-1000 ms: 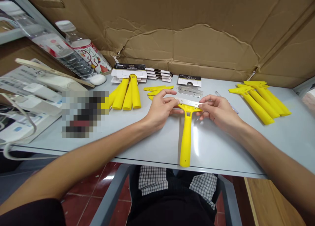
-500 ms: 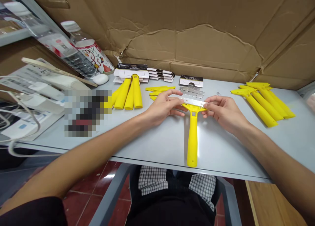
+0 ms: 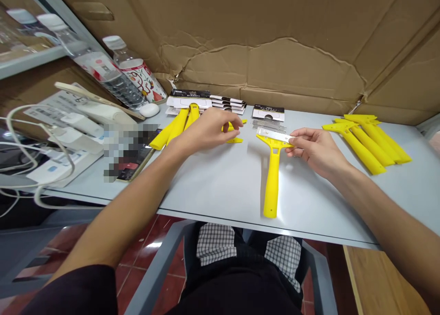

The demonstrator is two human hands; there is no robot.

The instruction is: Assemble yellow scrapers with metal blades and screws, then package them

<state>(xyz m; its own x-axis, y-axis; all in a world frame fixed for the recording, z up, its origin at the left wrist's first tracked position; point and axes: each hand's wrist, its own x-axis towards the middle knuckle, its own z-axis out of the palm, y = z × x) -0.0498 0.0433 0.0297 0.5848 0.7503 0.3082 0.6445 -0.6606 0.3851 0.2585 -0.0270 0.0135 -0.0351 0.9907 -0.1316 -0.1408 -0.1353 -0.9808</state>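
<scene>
A yellow scraper handle (image 3: 271, 182) with a metal blade (image 3: 274, 135) laid across its head is held by my right hand (image 3: 314, 151), whose thumb and fingers pinch the right end of the head. My left hand (image 3: 215, 129) hovers over small yellow pieces (image 3: 235, 140) left of the scraper, its fingers curled but apart and nothing visible in them. Loose metal blades (image 3: 268, 125) lie just behind the scraper, in front of a black and white card pack (image 3: 268, 112).
Several yellow handles (image 3: 373, 148) lie at the right, others (image 3: 168, 131) at the left before stacked card packs (image 3: 189, 100). Farther left are a phone (image 3: 135, 161), white cables (image 3: 37, 198) and plastic bottles (image 3: 137, 77). Cardboard (image 3: 261, 22) stands behind the table.
My left hand has let go of the scraper's left end and moved left over the small yellow pieces. The right hand keeps its hold, and the view has shifted slightly.
</scene>
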